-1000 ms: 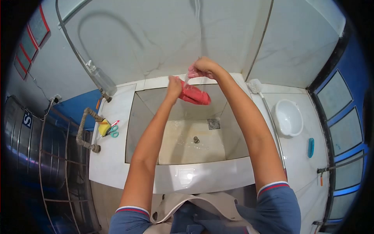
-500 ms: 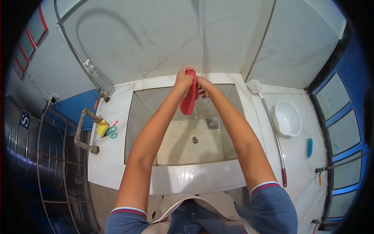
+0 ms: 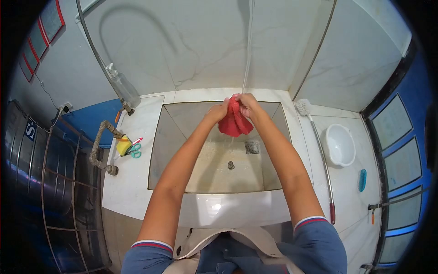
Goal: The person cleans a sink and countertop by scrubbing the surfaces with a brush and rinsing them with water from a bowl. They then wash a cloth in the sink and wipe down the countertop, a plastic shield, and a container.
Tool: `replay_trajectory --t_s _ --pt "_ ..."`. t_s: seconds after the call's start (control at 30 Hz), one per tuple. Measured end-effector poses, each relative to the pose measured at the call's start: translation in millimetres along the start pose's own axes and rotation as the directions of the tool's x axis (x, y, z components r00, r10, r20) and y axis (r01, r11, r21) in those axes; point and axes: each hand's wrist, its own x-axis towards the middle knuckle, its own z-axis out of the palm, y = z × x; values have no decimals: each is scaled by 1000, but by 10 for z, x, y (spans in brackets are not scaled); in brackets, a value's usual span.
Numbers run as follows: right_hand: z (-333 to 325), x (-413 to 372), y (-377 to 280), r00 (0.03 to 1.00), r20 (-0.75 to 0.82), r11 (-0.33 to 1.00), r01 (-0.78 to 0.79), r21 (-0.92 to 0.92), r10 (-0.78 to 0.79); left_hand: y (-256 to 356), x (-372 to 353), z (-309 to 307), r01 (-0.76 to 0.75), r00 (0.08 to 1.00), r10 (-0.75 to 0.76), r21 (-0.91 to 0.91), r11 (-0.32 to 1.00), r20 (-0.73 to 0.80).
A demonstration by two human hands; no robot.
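A red cloth (image 3: 235,122) hangs over the back part of a sink (image 3: 214,192), bunched at its top and spread lower down. My left hand (image 3: 219,111) is closed on the cloth's left edge. My right hand (image 3: 247,104) pinches it at the top right. Both hands are close together, with the cloth between them. A thin stream of water (image 3: 248,59) comes down behind my right hand, and drips fall below the cloth. The drain (image 3: 252,147) and a small metal stub (image 3: 231,165) show on the sink floor.
On the left ledge are a clear pump bottle (image 3: 124,86), a yellow sponge (image 3: 123,145), teal-handled scissors (image 3: 136,150) and a rusty pipe (image 3: 96,146). At the right lie a long-handled brush (image 3: 321,150), a white basin (image 3: 340,145) and a blue brush (image 3: 362,180).
The cloth was a long narrow strip and is now wider and shorter. My right hand, earlier beside it with spread fingers, now grips its top. The view has shifted slightly.
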Motion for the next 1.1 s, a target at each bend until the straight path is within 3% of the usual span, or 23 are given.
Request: replay_trajectory --t_s 0.03,0.07,0.1,0.2,0.27,0.37,0.43,0.5,0.53,0.57,0.6,0.67,0.73,0.8,0.83,0.87,0.9,0.93,1.1 --pt "-46 85 57 1000 -4 1000 0 -1 0 170 -78 8 -2 1000 2 -2 1000 3" --pt "-86 166 121 999 46 1000 -11 10 11 347 -172 22 109 992 -71 -409 906 105" --pt "-127 218 159 995 96 1000 -22 19 21 480 -237 38 233 969 -95 -729 644 226" --pt "-66 -154 -55 998 -49 998 44 36 -43 555 -176 160 225 974 -97 -805 549 206" --pt "-110 -237 -111 997 -60 998 49 -31 -51 639 -153 220 234 972 -100 -843 484 212" --pt "-286 -256 -83 994 -99 994 43 -96 -53 737 -109 320 240 971 -127 -807 540 204" --pt "-514 -165 28 990 -130 995 38 -93 -50 678 23 440 216 965 -253 -751 623 68" --pt "-906 90 281 948 -248 969 154 -192 -200 580 56 429 200 959 -282 -747 634 18" --pt "-1083 128 395 949 -247 970 152 -192 -197 524 52 413 187 949 -312 -742 644 -31" --pt "-1253 143 510 892 -312 720 21 -694 -326 516 21 371 188 949 -315 -741 645 -33" --pt "-1274 101 532 836 -285 248 -185 -951 -469 501 7 339 179 949 -309 -700 691 -63" --pt "-1130 197 565 887 -256 314 -135 -940 -384 499 7 269 169 947 -305 -655 737 -98" --pt "-765 215 492 963 -169 439 -61 -896 -212 397 191 297 109 963 -201 -426 898 -179" --pt "-491 177 375 998 -51 568 -18 -823 -42 449 171 192 143 966 -212 -377 915 -148" --pt "-401 122 274 998 -45 571 -16 -821 -37 454 147 149 170 969 -217 -325 930 -115" --pt "-298 57 140 998 -57 691 -60 -720 27 400 133 152 174 967 -223 -322 931 -121" --pt "-185 8 -10 994 -58 791 -106 -603 89 334 128 163 235 963 -267 -532 813 17" --pt "-93 -30 -130 995 -50 790 -101 -605 90 271 108 183 306 948 -273 -701 644 163" --pt "85 -160 -509 981 101 909 -114 -402 168 79 52 346 298 948 -282 -728 618 149"
